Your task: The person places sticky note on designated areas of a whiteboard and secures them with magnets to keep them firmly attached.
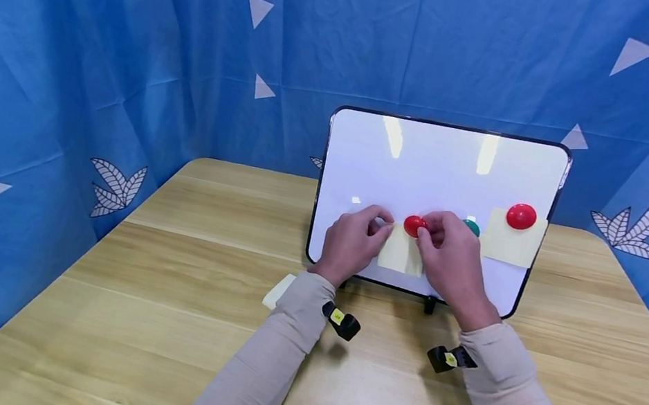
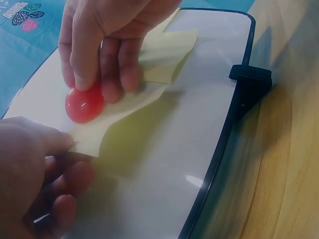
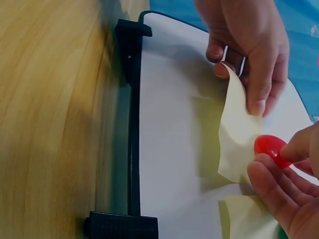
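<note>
My left hand (image 1: 357,239) pinches the upper left corner of a pale yellow paper note (image 1: 400,252) against a whiteboard (image 1: 410,173). At the note's top edge, the thumb and fingers of my right hand (image 1: 456,261) hold a round red magnet (image 1: 415,226). The note's lower part curls away from the board in the right wrist view. Partly behind my right hand is a green magnet (image 1: 471,227), and a second yellow note (image 3: 249,219) shows beside it. Farther right, another red magnet (image 1: 521,216) sits on a yellow note (image 1: 509,248).
The black-framed whiteboard leans back on black stand feet (image 1: 430,305) on a wooden table (image 1: 156,317). A pale piece of paper (image 1: 278,291) lies by my left sleeve, partly covered by it. Blue patterned cloth (image 1: 299,38) hangs behind and to the left.
</note>
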The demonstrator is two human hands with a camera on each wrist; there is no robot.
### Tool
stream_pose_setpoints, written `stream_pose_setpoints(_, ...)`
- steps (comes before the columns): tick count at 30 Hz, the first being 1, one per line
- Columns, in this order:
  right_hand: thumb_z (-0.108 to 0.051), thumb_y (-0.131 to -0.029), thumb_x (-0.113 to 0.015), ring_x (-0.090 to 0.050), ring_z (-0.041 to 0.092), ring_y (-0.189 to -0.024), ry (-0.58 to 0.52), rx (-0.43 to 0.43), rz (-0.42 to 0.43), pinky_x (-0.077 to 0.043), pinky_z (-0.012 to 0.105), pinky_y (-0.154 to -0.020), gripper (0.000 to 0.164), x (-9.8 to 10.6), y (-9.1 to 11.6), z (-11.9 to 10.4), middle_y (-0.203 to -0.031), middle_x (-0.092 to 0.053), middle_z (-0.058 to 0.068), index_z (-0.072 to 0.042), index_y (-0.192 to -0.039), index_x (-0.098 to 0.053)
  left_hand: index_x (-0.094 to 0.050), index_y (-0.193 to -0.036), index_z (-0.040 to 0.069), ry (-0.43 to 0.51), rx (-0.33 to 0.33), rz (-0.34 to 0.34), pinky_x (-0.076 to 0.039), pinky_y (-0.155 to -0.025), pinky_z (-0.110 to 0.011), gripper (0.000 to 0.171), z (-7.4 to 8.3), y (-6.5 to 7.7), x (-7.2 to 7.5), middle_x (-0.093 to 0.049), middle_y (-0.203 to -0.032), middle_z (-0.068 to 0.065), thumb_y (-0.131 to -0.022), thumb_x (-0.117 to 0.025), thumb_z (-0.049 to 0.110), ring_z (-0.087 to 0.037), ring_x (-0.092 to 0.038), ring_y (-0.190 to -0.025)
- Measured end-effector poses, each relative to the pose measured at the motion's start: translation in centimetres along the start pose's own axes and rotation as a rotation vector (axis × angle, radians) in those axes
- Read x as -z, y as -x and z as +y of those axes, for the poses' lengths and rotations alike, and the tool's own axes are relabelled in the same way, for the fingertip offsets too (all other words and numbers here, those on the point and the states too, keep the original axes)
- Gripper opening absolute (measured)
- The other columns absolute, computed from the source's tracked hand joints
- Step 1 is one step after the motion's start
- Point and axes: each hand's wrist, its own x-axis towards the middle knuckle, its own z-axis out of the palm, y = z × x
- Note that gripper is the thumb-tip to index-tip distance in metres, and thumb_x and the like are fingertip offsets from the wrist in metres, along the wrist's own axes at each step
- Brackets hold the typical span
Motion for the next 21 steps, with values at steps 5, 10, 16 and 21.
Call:
stream_pose_setpoints(5,-0.006,-0.093,-0.07,-0.06,0.027,-0.084,0.056,0.045,0.046,-0.057,0.044,-0.075,0.023,-0.46,-0.05,0.07,-0.104,-0.063,0.016,0.002,-0.112,-0.061,-0.071,-0.11,0.023,-0.001,0.009,0.005,-0.045,-0.06,-0.027,0.014,-0.05,-0.05,-0.02,-0.064,-0.08,0.01,-0.099,-0.065,0.031,-0.009,-0.056,-0.069)
stream_pose_setpoints(10,-0.005,-0.092,-0.071,-0.06,0.027,-0.083,0.084,0.07,0.07,-0.057,0.045,-0.074,0.023,-0.63,0.01,0.12,-0.104,-0.062,0.016,0.002,-0.111,-0.062,-0.071,-0.109,0.023,0.003,0.018,0.011,-0.046,-0.061,-0.027,0.014,0.03,-0.07,-0.09,-0.065,-0.081,0.009,-0.099,-0.065,0.03,-0.009,-0.057,-0.07)
stream_pose_setpoints(16,-0.005,-0.091,-0.072,-0.061,0.028,-0.084,0.09,0.076,0.077,-0.057,0.046,-0.075,0.024,-0.55,0.13,-0.01,-0.105,-0.063,0.017,0.003,-0.111,-0.063,-0.071,-0.107,0.023,0.005,0.034,0.014,-0.047,-0.064,-0.027,0.012,0.28,-0.03,-0.41,-0.068,-0.084,0.008,-0.099,-0.066,0.03,-0.007,-0.058,-0.072)
stream_pose_setpoints(21,-0.004,-0.09,-0.073,-0.06,0.028,-0.085,0.08,0.078,0.09,-0.057,0.045,-0.075,0.025,-0.68,0.11,-0.05,-0.105,-0.062,0.017,0.003,-0.111,-0.062,-0.071,-0.108,0.023,0.008,0.051,0.017,-0.048,-0.064,-0.026,0.013,0.27,-0.09,-0.49,-0.07,-0.087,0.007,-0.099,-0.066,0.03,-0.007,-0.058,-0.073)
